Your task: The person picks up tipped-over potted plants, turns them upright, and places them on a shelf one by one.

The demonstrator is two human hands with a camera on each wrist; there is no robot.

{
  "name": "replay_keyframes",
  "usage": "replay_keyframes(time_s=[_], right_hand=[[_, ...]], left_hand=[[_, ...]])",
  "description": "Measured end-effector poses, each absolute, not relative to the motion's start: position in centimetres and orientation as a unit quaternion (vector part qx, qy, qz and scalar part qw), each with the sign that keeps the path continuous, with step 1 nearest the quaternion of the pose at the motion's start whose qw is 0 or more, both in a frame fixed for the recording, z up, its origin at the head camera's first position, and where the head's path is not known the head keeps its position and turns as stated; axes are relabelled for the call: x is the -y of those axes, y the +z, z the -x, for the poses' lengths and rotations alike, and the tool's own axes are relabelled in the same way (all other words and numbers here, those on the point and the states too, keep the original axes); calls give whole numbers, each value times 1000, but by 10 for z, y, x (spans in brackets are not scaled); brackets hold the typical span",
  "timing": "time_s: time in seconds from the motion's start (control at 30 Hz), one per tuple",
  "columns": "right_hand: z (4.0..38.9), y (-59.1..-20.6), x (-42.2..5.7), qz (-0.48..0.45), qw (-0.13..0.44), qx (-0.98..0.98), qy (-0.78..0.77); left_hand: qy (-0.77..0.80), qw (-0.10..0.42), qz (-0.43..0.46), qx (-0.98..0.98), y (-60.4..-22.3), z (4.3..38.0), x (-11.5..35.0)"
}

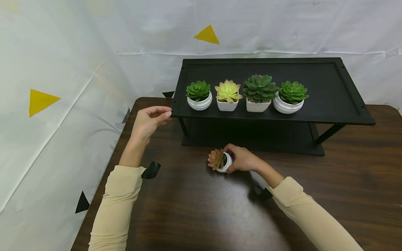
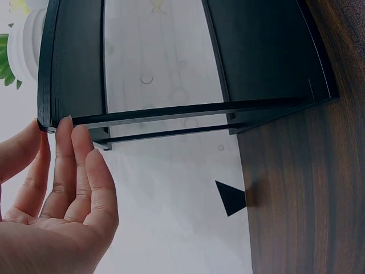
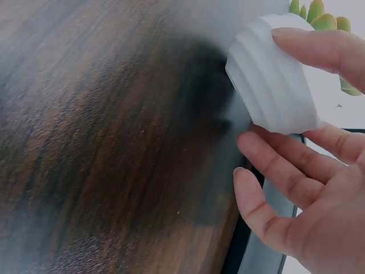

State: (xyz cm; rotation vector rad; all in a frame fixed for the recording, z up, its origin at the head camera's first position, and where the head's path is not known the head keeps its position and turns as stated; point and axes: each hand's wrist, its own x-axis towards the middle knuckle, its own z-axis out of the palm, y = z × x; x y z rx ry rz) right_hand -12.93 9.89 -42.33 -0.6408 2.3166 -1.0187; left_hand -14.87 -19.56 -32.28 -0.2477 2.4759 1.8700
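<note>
My left hand (image 1: 147, 122) pinches the near left corner of a black two-tier shelf (image 1: 326, 90) between thumb and fingertips; the left wrist view shows this grip at the top board's edge. In front of the shelf, my right hand (image 1: 243, 159) holds a small reddish-brown succulent (image 1: 216, 159) by its ridged white pot (image 3: 274, 74). Thumb and fingers lie on opposite sides of the pot. The plant tips to the left, over the brown wooden table (image 1: 188, 209). Whether the pot touches the tabletop is hard to tell.
Several potted succulents stand in a row on the top board: a green one (image 1: 198, 91), a yellow-green one (image 1: 228, 91), a dark green one (image 1: 259, 88) and another green one (image 1: 293, 92). White sheeting (image 1: 150, 28) hangs behind and to the left.
</note>
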Motion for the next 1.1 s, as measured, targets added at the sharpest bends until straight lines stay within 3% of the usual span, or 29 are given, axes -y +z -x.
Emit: replay_keyframes(time_s=[1.1], right_hand=[[122,-435,-115,265,264,-840,-393]], left_hand=[[604,13,70,-794,-324,149,196]])
